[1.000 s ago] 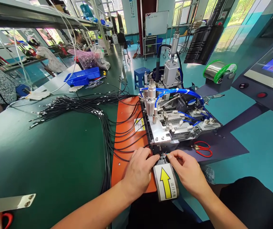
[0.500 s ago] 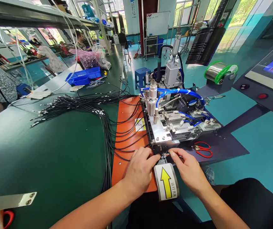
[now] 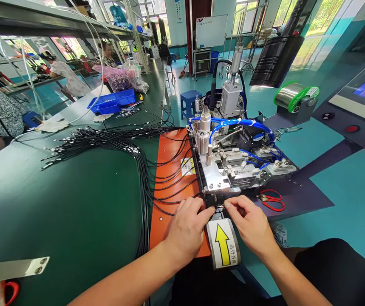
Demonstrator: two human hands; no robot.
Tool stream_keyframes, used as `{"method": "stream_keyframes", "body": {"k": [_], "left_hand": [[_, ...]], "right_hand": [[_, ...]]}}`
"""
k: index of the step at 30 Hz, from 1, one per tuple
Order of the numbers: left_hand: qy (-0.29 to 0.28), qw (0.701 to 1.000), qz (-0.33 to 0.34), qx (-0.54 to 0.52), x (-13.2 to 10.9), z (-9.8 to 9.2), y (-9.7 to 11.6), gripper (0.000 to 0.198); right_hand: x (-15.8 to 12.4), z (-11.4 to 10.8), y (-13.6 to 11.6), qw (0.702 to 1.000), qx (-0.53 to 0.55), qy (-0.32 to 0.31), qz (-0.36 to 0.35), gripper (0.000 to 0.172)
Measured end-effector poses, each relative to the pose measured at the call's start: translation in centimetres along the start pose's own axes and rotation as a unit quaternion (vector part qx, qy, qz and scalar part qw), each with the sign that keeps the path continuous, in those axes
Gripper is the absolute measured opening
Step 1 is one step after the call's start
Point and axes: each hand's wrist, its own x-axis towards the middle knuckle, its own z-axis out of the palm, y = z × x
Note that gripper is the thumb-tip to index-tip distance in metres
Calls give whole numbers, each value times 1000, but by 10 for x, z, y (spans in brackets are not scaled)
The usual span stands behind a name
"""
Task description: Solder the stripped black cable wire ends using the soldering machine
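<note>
At the near end of the metal machine [image 3: 233, 170], both hands meet over a small black fixture [image 3: 218, 213]. My left hand [image 3: 187, 225] is closed at its left side, thumb pointing right, on the end of a black cable [image 3: 161, 209]; the fingers hide most of the grip. My right hand [image 3: 249, 221] pinches thumb and forefinger at the fixture's right side, where thin wire ends [image 3: 220, 207] show, small and partly covered. Just below them is a rounded guard with a yellow arrow [image 3: 222, 244].
More black cables [image 3: 142, 178] run over the orange plate [image 3: 169, 170] and green table [image 3: 106, 204]. Red-handled cutters [image 3: 272, 199] lie right of the machine. A solder wire spool [image 3: 295, 97], a control panel [image 3: 354, 114] and blue bins [image 3: 112, 101] stand farther off. Other people sit at the left.
My right hand's fingertips have shifted slightly left at the fixture, and its fingers are curled in more. The coloured wires seen there before are less visible. My left hand stays nearly in place.
</note>
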Motion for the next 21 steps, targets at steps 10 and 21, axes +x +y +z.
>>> {"method": "stream_keyframes", "body": {"k": [10, 21], "left_hand": [[-11, 999, -7, 50, 0, -5, 2, 18], [-53, 998, -28, -12, 8, -33, 6, 19]], "right_hand": [[8, 2, 4, 998, 6, -40, 56, 34], [-14, -19, -4, 994, -6, 34, 108, 33]]}}
